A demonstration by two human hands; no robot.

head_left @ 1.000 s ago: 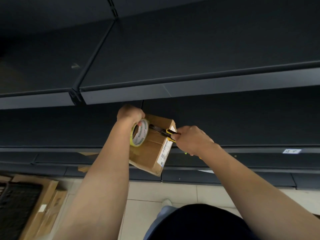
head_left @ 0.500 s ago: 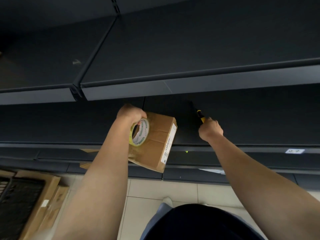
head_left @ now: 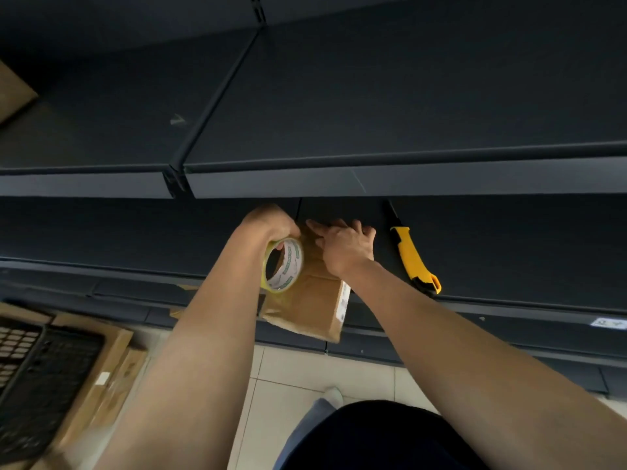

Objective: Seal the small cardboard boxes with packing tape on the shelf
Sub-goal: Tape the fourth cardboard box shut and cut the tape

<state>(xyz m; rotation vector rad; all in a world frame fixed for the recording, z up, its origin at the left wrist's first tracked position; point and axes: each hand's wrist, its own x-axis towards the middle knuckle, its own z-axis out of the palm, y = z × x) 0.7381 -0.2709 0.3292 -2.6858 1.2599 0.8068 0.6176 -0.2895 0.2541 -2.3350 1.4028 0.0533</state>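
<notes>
A small brown cardboard box with a white label on its right side juts over the front edge of the dark lower shelf. My left hand grips a roll of packing tape with a yellowish rim, held against the box's left side. My right hand lies on the box's top with its fingers spread and fairly straight, pressing down the tape. A yellow and black utility knife lies on the shelf just right of the box, apart from both hands.
An upper dark shelf overhangs the work spot closely. On the tiled floor at lower left stand flat cardboard boxes and a black plastic crate. Another cardboard corner shows at far left on the upper shelf.
My right hand cut at the box with the knife, carried it right, laid it on the shelf, and came back empty onto the box top. The left hand kept the tape roll.
</notes>
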